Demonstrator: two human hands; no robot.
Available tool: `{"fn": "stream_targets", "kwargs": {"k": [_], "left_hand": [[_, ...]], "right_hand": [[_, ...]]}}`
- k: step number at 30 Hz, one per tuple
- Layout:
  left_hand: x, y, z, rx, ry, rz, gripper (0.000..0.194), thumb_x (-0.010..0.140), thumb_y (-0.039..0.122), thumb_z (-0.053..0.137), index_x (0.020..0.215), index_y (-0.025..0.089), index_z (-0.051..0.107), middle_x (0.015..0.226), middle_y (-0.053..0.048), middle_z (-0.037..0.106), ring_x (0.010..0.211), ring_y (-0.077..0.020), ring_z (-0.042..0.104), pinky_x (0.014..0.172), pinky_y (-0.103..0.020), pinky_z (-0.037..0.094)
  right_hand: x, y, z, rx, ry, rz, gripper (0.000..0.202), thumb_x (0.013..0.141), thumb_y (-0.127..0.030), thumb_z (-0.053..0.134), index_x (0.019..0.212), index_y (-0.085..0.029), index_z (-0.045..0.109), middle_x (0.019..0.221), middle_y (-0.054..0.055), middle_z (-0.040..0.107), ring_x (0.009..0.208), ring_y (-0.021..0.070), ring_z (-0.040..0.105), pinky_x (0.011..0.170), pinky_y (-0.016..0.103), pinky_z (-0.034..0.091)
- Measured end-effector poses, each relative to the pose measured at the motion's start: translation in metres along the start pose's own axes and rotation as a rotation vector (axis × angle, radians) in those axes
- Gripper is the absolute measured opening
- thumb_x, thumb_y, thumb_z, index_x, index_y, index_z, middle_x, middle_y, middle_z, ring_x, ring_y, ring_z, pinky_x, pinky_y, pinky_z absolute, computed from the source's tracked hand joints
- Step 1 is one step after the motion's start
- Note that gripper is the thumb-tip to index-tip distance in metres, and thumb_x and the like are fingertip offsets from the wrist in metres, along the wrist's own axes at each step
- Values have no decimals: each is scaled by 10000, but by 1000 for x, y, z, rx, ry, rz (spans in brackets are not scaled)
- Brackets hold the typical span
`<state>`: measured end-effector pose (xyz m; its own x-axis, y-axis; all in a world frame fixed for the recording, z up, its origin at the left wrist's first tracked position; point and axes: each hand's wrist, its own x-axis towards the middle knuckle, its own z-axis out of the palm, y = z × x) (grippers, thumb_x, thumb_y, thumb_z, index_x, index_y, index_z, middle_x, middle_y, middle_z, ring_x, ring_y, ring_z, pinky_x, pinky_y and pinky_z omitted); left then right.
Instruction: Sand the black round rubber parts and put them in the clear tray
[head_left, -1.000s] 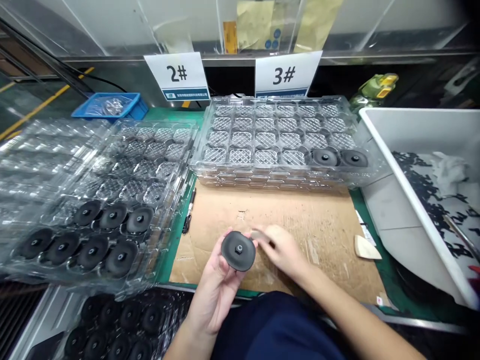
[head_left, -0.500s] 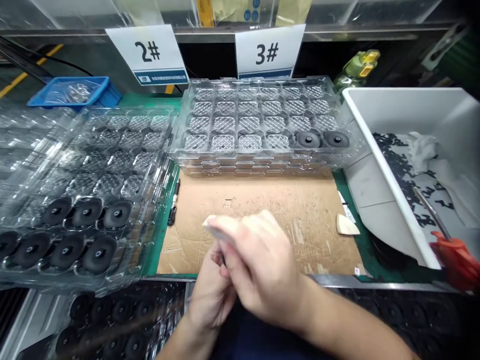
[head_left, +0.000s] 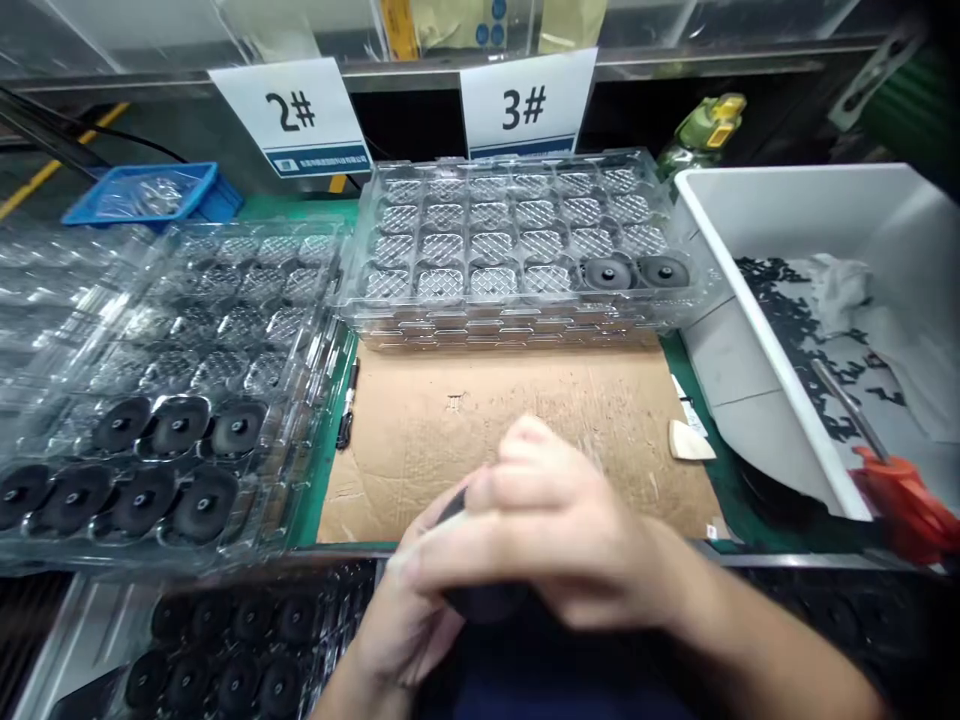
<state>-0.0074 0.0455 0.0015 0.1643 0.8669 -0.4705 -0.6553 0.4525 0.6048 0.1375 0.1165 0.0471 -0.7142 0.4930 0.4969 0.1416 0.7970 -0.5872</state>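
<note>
Both hands meet above the front edge of a cardboard sheet (head_left: 420, 410). My left hand (head_left: 409, 610) is closed around a dark round part (head_left: 487, 600), which shows partly beneath the fingers. Over it lies my right hand (head_left: 547, 530), fingers bent and blurred by motion, with a small pale piece (head_left: 397, 562) at its fingertips. Behind the cardboard, a stack of clear trays (head_left: 517, 320) carries two black round parts (head_left: 609, 272) in its front row. More black parts (head_left: 178, 425) fill front pockets of the clear tray (head_left: 292, 440) on the left.
A white bin (head_left: 765, 350) at right holds small black pieces and a red-handled tool (head_left: 900, 500). A pale wedge (head_left: 688, 441) lies on the cardboard's right side, a black pen (head_left: 349, 400) by its left edge. A blue basket (head_left: 214, 195) stands back left. Trays of black parts (head_left: 236, 685) are below.
My right hand has turned flatter and shifted slightly right and down, with the pale piece lower. The dark part between the hands now shows more. The camera view has shifted slightly.
</note>
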Motion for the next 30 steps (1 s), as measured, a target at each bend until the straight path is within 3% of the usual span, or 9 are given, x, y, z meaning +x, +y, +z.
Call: {"fn": "stream_targets", "kwargs": {"k": [3,8,13,15,19,21,25,27,30], "left_hand": [[-6,1,-6,-22,-27,0,323,659,279,751,965,200,682,915,13,702,901,-173,645,821,-245,509],[-3,-2,-11,-58,-67,-6,276,784,315,625,1052,254,640,881,25,698,902,-207,654,815,-362,538],[-3,0,-12,-209,-158,-47,426,734,285,692,1147,239,598,1160,-40,652,1005,-243,630,826,-287,539],[-4,2,-16,-241,-177,-46,470,716,358,693,1159,237,593,1206,-58,624,1054,-279,601,851,-324,532],[-3,3,-19,-259,-181,-31,624,582,425,745,1156,232,597,1222,-75,610,1066,-292,592,863,-330,525],[-1,3,-18,-250,-161,-32,609,581,418,747,1143,233,606,1217,-75,611,1068,-286,592,871,-325,518],[2,0,-12,-202,-67,7,557,613,403,740,1133,255,608,1201,-56,617,1065,-273,594,886,-316,504],[2,-3,-10,-169,-33,50,571,625,382,747,1159,259,590,1189,-53,623,1056,-259,599,904,-308,489],[3,-7,-12,-116,-17,73,600,640,386,743,1196,248,564,1195,-68,617,1098,-253,568,927,-299,467]], "right_hand": [[3,-5,2,-116,2,219,266,903,-176,416,1063,-196,628,728,6,589,675,128,462,654,320,283],[4,-9,9,-55,32,-1,271,926,-226,406,1071,-232,634,645,-21,595,608,122,469,620,311,309],[-23,23,15,56,223,613,259,898,-217,471,1132,-238,580,1021,16,646,851,134,572,743,269,430],[-46,33,31,70,178,728,282,907,-250,453,1171,-252,554,1080,31,633,909,151,580,750,280,456],[-90,47,71,30,5,709,262,884,-216,455,1088,-236,620,838,30,672,749,166,599,688,325,469],[-96,48,73,20,-9,710,246,871,-199,466,1037,-232,645,780,20,670,718,167,598,688,334,464],[-67,23,35,-23,182,743,287,899,-223,447,1157,-252,568,1005,37,651,850,160,587,739,302,449],[-45,5,14,-55,301,566,337,881,-186,478,1205,-264,531,1013,18,644,837,142,575,732,275,426],[-24,-11,2,-35,160,229,335,866,-122,430,1141,-235,585,789,-1,644,682,130,541,643,282,372]]}}
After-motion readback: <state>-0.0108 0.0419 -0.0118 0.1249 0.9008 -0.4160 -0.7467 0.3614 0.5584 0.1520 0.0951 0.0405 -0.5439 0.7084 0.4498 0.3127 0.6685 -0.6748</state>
